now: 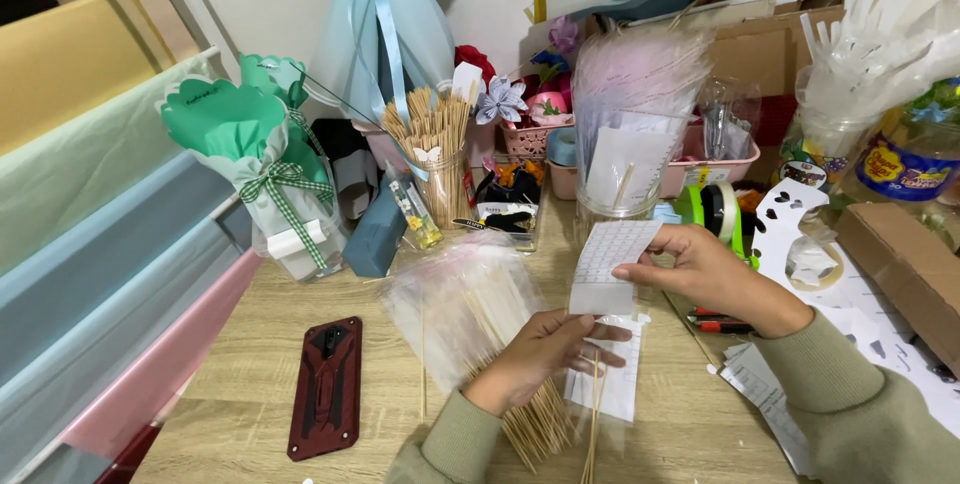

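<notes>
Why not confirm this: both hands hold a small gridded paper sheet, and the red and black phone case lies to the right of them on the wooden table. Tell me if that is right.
Wrong side. In the head view, the phone case lies left of the left hand and right hand, which do hold the gridded sheet over the wooden table.

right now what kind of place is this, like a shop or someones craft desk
Most likely a craft desk for making gift bouquets, at home or in a small shop. Rolls of wrapping paper line the left, wrapped bouquets stand behind, and the left hand rests on a bag of wooden skewers.
</notes>
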